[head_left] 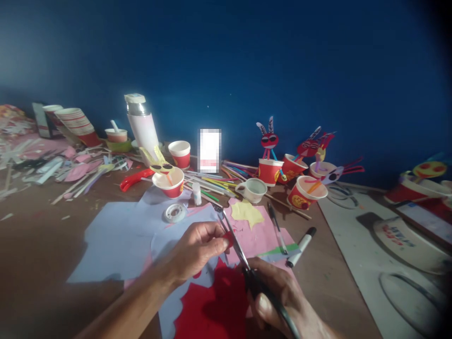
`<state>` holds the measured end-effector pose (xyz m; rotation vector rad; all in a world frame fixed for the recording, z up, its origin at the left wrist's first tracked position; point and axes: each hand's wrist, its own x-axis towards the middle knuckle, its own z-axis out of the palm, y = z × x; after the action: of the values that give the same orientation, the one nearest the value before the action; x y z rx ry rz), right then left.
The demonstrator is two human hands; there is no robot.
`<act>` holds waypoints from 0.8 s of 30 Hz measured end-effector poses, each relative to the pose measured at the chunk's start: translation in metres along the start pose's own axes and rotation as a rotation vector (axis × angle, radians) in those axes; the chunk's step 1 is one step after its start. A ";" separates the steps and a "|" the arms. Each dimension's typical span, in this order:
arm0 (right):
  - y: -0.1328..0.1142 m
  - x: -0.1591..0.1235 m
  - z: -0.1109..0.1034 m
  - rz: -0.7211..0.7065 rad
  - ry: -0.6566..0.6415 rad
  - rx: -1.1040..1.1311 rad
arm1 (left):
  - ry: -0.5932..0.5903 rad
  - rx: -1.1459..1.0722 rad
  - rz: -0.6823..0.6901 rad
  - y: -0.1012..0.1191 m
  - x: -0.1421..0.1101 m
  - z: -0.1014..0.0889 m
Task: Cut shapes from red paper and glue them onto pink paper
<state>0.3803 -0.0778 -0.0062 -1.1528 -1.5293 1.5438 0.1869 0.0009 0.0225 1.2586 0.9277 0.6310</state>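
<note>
My left hand [203, 249] pinches a small piece of red paper [229, 239] between thumb and fingers. In my right hand [280, 294] are black-handled scissors [240, 249], their blades apart and pointing up and away, beside the red piece. I cannot tell whether a blade touches it. Below both hands lies a larger red sheet [212, 310] with a jagged, scalloped edge, on top of light blue paper [116, 240]. Pink paper [236, 216] with a yellow paper scrap [247, 213] on it lies just beyond the scissors.
A tape roll [174, 213], glue stick [197, 194], black pen [277, 228] and marker [301, 247] lie around the paper. Behind stand a cup [252, 189], paper cups with decorated figures [270, 172] and a white flask [141, 127]. Paper scraps [81, 169] cover the left side.
</note>
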 end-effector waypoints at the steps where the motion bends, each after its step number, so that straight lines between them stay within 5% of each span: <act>1: 0.000 0.000 0.000 0.003 0.001 0.004 | -0.004 0.000 -0.004 0.000 0.000 0.000; 24: -0.011 0.002 0.003 0.020 0.017 0.058 | -0.014 -0.004 -0.040 0.004 0.000 -0.006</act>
<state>0.3748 -0.0760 0.0045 -1.1488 -1.4571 1.5768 0.1818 0.0048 0.0259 1.2370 0.9377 0.5920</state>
